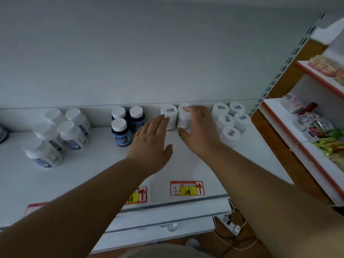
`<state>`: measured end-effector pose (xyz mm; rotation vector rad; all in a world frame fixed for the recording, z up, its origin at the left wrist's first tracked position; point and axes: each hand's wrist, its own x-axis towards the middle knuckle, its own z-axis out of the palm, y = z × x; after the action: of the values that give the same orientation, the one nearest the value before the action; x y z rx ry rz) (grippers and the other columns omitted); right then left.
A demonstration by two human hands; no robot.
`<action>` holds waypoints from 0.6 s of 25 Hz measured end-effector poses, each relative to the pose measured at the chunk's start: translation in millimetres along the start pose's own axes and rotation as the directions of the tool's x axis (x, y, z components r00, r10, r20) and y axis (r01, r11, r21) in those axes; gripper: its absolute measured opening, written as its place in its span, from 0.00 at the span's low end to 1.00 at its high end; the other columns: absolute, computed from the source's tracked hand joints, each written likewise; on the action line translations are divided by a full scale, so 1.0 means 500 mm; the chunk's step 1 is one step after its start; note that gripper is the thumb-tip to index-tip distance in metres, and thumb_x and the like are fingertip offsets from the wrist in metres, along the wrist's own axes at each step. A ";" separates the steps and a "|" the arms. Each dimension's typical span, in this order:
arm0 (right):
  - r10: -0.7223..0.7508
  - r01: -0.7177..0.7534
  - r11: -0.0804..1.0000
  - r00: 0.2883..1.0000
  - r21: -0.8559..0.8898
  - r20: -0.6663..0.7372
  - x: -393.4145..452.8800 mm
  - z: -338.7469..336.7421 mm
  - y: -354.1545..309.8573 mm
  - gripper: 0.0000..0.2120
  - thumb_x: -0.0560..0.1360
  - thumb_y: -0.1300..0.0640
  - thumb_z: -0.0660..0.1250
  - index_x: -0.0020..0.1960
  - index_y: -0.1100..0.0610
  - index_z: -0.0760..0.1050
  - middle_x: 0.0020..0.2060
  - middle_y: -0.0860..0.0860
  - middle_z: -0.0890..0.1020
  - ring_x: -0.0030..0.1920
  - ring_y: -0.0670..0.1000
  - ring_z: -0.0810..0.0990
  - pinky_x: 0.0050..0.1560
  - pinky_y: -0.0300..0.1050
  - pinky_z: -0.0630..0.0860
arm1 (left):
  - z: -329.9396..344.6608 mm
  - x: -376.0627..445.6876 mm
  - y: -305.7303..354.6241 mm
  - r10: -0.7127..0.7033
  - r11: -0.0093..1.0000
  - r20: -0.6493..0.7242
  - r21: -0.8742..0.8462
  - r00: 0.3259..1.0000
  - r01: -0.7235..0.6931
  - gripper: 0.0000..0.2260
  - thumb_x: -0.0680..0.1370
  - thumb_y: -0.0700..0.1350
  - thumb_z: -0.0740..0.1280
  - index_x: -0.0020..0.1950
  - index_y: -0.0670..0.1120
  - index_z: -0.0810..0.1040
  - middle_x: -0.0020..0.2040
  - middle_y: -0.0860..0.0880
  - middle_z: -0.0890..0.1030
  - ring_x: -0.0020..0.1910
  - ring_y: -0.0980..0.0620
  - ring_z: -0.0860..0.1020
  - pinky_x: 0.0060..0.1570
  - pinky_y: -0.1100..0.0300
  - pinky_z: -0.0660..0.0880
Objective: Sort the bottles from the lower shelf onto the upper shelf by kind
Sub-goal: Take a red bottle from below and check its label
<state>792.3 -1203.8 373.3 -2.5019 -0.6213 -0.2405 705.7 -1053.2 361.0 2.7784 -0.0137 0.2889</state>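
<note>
On the upper shelf (pixel 186 164) two white bottles stand side by side against the back wall. My left hand (pixel 150 140) lies flat with fingers apart, its fingertips touching the left white bottle (pixel 170 116). My right hand (pixel 199 129) wraps the right white bottle (pixel 183 118), thumb at its base and fingers over its top and right side. Three dark blue bottles (pixel 121 131) with white caps stand just left of my left hand. Several white bottles with purple labels (pixel 61 133) are grouped further left, and several plain white bottles (pixel 229 121) at the right.
Red-and-yellow price tags (pixel 187 188) sit on the shelf's front edge. The lower shelf (pixel 158 231) shows below, with one clear bottle top (pixel 172 227) on it. A neighbouring rack (pixel 305 146) with packaged snacks stands to the right. A power strip (pixel 230 224) lies on the floor.
</note>
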 end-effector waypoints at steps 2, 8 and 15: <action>-0.081 0.082 0.996 0.997 0.036 -0.017 -0.033 -0.010 -0.037 0.26 0.71 0.55 0.75 0.66 0.58 0.70 0.62 0.58 0.74 0.59 0.59 0.75 0.57 0.53 0.75 | -0.004 -0.065 -0.001 -0.063 0.998 0.000 0.002 0.998 0.063 0.32 0.77 0.53 0.64 0.78 0.46 0.57 0.77 0.47 0.61 0.76 0.46 0.59 0.74 0.49 0.57; -0.284 0.227 0.926 0.946 0.303 0.159 -0.136 -0.019 -0.168 0.17 0.76 0.50 0.69 0.63 0.53 0.73 0.50 0.47 0.79 0.51 0.48 0.77 0.50 0.44 0.74 | -0.047 -0.295 -0.003 -0.344 0.937 -0.125 0.012 0.931 0.348 0.27 0.75 0.55 0.62 0.74 0.49 0.65 0.64 0.50 0.76 0.64 0.46 0.72 0.64 0.49 0.69; -0.510 0.383 0.805 0.838 0.453 0.197 -0.301 0.044 -0.404 0.13 0.76 0.51 0.69 0.59 0.53 0.74 0.54 0.47 0.74 0.51 0.46 0.75 0.53 0.48 0.77 | -0.117 -0.580 -0.088 -0.507 0.849 -0.234 0.033 0.830 0.528 0.23 0.75 0.56 0.61 0.68 0.50 0.70 0.60 0.49 0.77 0.59 0.43 0.75 0.57 0.47 0.73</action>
<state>564.5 -1098.8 405.0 -1.9732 -1.2693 0.1111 412.2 -999.5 341.8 2.6892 0.8185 0.4527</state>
